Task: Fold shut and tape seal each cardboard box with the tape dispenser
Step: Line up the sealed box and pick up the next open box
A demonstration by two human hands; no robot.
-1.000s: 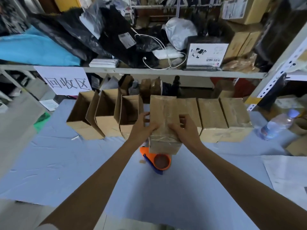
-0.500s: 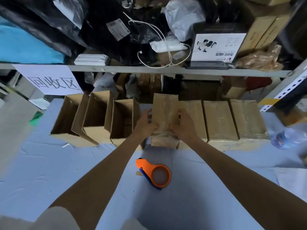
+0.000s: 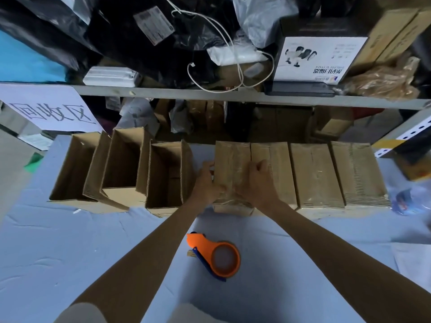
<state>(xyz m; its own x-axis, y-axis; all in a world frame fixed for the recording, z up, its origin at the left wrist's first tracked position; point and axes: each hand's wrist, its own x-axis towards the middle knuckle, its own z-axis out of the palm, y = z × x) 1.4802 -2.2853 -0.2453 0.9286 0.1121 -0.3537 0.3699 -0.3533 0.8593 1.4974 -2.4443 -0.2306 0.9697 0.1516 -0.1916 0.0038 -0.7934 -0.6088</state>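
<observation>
A taped cardboard box (image 3: 229, 164) stands on the blue table, held between both hands. My left hand (image 3: 206, 183) grips its left side and my right hand (image 3: 257, 180) grips its right side. It touches three sealed boxes (image 3: 314, 176) lined up to its right. Three boxes with open flaps (image 3: 121, 171) stand in a row to its left. The orange tape dispenser (image 3: 218, 255) lies on the table in front, between my forearms, untouched.
The blue table cover (image 3: 70, 252) runs to the near edge. A metal shelf (image 3: 210, 95) loaded with bags, cables and cartons hangs over the back of the boxes. A water bottle (image 3: 405, 201) lies at the right. A paper sign (image 3: 46, 110) hangs at left.
Both hands carried the taped box away from me and set it down in the row beside the sealed boxes. The tape dispenser stayed where it was.
</observation>
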